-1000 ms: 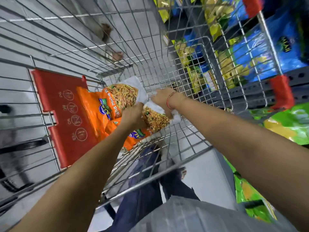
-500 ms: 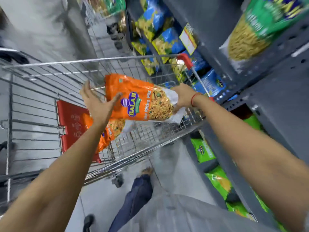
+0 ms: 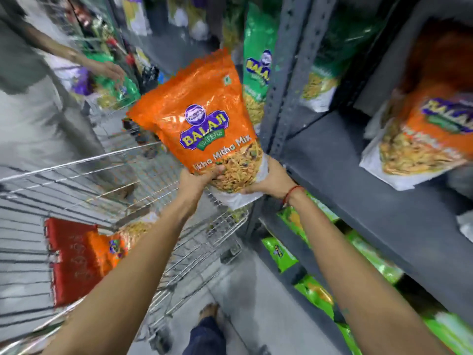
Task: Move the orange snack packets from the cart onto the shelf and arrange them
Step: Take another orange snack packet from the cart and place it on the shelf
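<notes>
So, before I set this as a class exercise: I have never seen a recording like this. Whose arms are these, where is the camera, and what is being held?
The one picture comes from a camera worn on a person's head, looking forward and down, so the arms are the wearer's own. There is no machine. The left hand and the right hand together grip the bottom of an orange snack packet, held upright over a wire cart. Another orange packet lies in the cart. To the right is a grey shelf, where a similar orange packet already stands. Another person stands at the far left, blurred.
</notes>
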The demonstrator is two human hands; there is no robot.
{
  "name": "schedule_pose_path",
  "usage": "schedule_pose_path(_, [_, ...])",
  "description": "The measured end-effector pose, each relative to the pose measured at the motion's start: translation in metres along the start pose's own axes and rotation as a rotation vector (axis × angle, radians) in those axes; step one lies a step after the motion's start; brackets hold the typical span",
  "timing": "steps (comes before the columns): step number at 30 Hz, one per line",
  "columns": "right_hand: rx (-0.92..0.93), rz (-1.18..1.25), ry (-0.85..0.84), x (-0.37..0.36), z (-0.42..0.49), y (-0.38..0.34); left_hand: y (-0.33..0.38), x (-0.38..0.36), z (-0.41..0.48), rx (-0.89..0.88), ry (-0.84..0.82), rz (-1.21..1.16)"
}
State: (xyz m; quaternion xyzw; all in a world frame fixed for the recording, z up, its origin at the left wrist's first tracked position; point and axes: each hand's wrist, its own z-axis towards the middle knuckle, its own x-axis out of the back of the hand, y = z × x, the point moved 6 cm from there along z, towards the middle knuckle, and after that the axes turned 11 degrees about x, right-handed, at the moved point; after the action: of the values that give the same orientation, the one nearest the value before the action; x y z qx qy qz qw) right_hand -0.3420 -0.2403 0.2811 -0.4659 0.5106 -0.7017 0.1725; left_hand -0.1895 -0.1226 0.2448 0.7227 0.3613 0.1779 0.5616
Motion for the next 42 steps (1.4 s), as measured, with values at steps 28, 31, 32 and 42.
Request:
schedule_pose_path(28, [-0.279, -0.161, 0.814, 0.224, -0.250, 0.110, -0.001, -0.372, -0.086, -0.100, -0.977, 0.592])
schedule_pose_path(31, [-0.267, -0.149, 0.925, 0.214, -0.258, 0.104, -0.003, -0.356, -0.078, -0.063, -0.976, 0.575])
schedule_pose_path(32, [-0.251, -0.144, 1.009, 0.205, -0.261, 0.103, -0.005, -0.343, -0.072, -0.057, -0.956, 0.563])
schedule_pose_path(42, [-0.147, -0.328, 1.357, 0.080, -0.203, 0.057, -0.043, -0.113, 0.027, 0.166, -0.471, 0.492])
